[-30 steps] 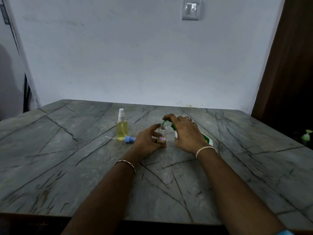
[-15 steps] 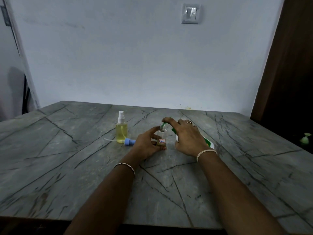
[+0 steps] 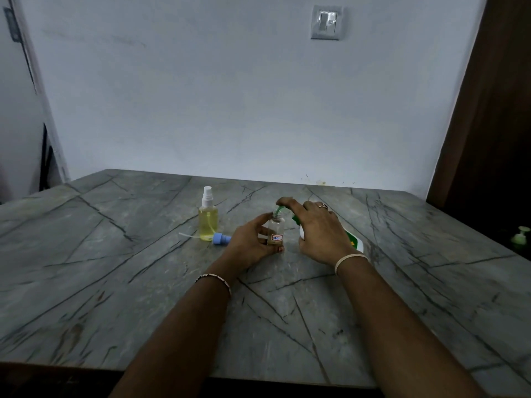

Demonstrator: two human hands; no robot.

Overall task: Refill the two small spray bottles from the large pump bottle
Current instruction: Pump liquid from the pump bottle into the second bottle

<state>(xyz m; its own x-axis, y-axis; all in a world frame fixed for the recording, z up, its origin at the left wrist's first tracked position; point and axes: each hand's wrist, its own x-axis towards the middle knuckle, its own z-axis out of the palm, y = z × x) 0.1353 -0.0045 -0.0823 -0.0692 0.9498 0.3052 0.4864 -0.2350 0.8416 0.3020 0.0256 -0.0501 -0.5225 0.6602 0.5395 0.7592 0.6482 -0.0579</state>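
I find the left hand (image 3: pixel 253 242) grasping the small clear bottle (image 3: pixel 275 229), fingers and thumb wrapped round its lower body. The bottle stands upright on the table (image 3: pixel 115 282), uncapped, with a small red-edged label facing me. A little liquid appears to sit at its base; the level is too dim to read.

The right hand (image 3: pixel 319 231) is curled over the head of the large pump bottle (image 3: pixel 355 243), just beside the small bottle at its 3 o'clock. The forefinger lies along the green spout (image 3: pixel 280 209), whose tip sits at the small bottle's open neck. The hand hides most of the large bottle. Only part of its white body with a green label shows at the hand's 4 o'clock, and I cannot tell whether it stands upright or leans.

A ring (image 3: pixel 323 206) is on the right hand, a pale band (image 3: pixel 349 259) on the right wrist and a thin bracelet (image 3: pixel 214 278) on the left wrist.

At 9 o'clock from the held bottle, near but apart, the second spray bottle (image 3: pixel 207 218) stands upright, capped with a white sprayer and more than half full of yellow liquid. A blue spray cap (image 3: pixel 221 238) lies on its side at that bottle's foot, its thin tube pointing to 9 o'clock.

Further out, a wall switch (image 3: pixel 327 23) sits at 12 o'clock. A dark brown panel (image 3: pixel 494 110) stands at 2 o'clock, and a small green dispenser (image 3: pixel 521 238) is off the table at 3 o'clock.
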